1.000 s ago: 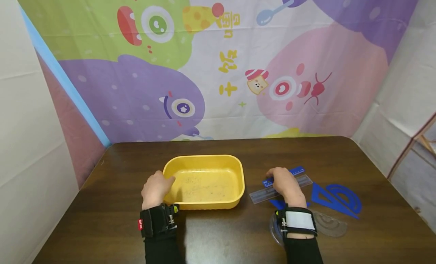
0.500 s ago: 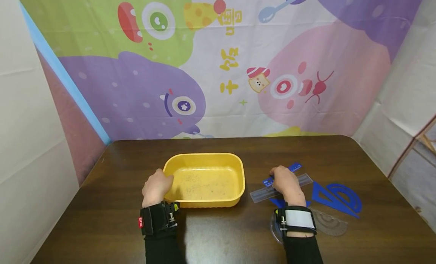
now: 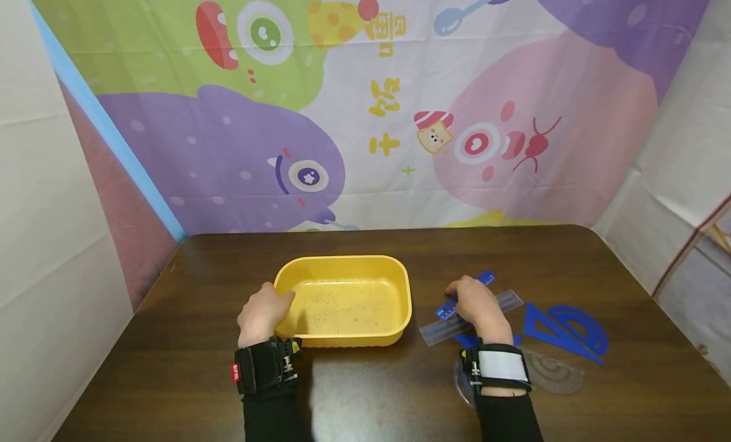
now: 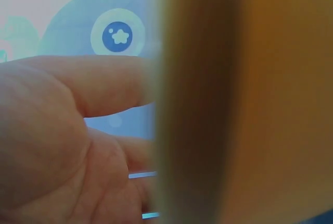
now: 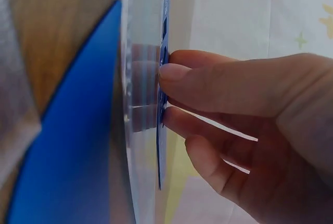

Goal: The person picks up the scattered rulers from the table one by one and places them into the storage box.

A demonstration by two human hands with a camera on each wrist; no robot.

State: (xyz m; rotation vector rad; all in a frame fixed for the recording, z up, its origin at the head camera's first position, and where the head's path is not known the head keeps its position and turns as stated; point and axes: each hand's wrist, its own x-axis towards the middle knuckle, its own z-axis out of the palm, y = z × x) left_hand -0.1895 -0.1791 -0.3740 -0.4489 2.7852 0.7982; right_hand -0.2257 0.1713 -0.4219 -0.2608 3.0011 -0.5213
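A yellow plastic basin [image 3: 348, 309] sits at the middle of the table. My left hand [image 3: 264, 314] holds its left side, the thumb over the rim and the other fingers outside, mostly hidden by the wall [image 4: 286, 99] in the left wrist view. To the right, my right hand [image 3: 480, 305] pinches a blue ruler [image 3: 445, 309] between thumb and fingers. In the right wrist view the blue ruler [image 5: 163, 156] appears edge-on, beside a clear ruler [image 5: 143, 177]. The clear ruler [image 3: 436, 332] lies slanted below that hand in the head view.
A blue set square [image 3: 548, 331] and a blue protractor [image 3: 596, 334] lie right of my right hand. Nearer me is a clear protractor [image 3: 554, 372]. Another blue piece [image 3: 468, 340] and a clear curved piece [image 3: 461, 385] are partly hidden under my right wrist. A printed cloth [image 3: 388, 195] hangs behind the table.
The blue ruler has turned and shifted left under my right hand, now lying at a steeper slant. The clear ruler's near end has shifted slightly. My left hand stays at the basin.
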